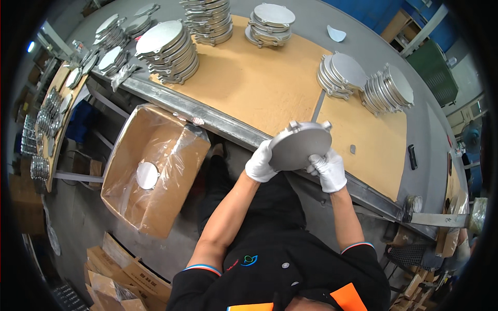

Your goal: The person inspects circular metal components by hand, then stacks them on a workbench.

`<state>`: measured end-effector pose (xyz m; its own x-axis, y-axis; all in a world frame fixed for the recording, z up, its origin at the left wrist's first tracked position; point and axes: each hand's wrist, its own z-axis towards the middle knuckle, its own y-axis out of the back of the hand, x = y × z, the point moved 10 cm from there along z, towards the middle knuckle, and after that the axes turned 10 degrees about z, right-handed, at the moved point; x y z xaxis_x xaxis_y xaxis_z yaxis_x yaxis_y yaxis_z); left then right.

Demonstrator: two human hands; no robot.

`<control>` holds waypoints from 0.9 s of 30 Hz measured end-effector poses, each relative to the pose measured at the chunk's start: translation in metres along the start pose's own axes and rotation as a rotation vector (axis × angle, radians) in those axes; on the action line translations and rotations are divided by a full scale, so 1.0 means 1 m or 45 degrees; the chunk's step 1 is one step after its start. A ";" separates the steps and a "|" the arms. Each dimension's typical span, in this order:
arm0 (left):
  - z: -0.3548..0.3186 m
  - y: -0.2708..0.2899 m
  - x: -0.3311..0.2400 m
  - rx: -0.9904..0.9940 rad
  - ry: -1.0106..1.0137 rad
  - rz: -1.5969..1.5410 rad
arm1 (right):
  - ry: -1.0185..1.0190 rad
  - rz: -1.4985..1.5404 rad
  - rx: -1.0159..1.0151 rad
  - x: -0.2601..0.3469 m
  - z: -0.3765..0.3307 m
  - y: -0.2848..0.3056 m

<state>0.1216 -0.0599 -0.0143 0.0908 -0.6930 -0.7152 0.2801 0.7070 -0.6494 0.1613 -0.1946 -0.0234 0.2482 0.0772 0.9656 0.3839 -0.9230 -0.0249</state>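
The workbench (363, 150) ran as a long curved slab from upper left to lower right, and its metal front edge (223, 123) lay just beyond the person's hands, with open room on the near side of that edge above the person's lap. Both hands wore white gloves: the left hand (260, 163) gripped the lower left rim of a round metal plate (301, 145), fingers curled shut around its edge, and the right hand (329, 169) clamped the plate's lower right rim in the same closed way. The plate hung in the air right at the front edge of the workbench, partly over it, touching nothing but the gloves. It was a dull grey disc with a flat, matte face and small lugs sticking out along its top rim, tilted so the face turned toward the camera. Below the workbench's edge on the left stood a cardboard box (155, 171) lined with clear plastic, open at the top, with one single disc (147, 175) lying flat on its bottom; the way between hands and box looked free. On the workbench itself, well apart from the hands, stood a tall stack of plates (168, 49) at the far left, two more stacks further back, and two leaning stacks (363, 83) on the right. A small dark bar (412, 156) lay on the workbench to the right of the hands. Flattened cartons (119, 274) sat on the floor below the box.
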 end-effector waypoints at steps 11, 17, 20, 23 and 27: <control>-0.024 -0.044 -0.064 0.131 -0.058 0.581 | 0.187 0.606 0.411 -0.009 -0.007 -0.062; -0.037 -0.037 -0.061 -0.106 0.130 0.786 | 0.006 0.841 0.451 -0.019 -0.011 -0.083; -0.043 -0.036 -0.061 -0.162 0.250 0.678 | -0.036 0.851 0.444 -0.020 -0.012 -0.088; -0.050 -0.030 -0.062 -0.207 0.285 0.680 | -0.121 0.801 0.411 -0.017 -0.019 -0.096; -0.041 -0.019 -0.072 -0.398 0.134 0.526 | -0.390 1.083 0.658 -0.026 -0.023 -0.106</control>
<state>0.0701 -0.0182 0.0388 0.0324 -0.3411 -0.9395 -0.0585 0.9377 -0.3425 0.0933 -0.1071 -0.0396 0.8029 -0.3641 0.4721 0.2926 -0.4492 -0.8441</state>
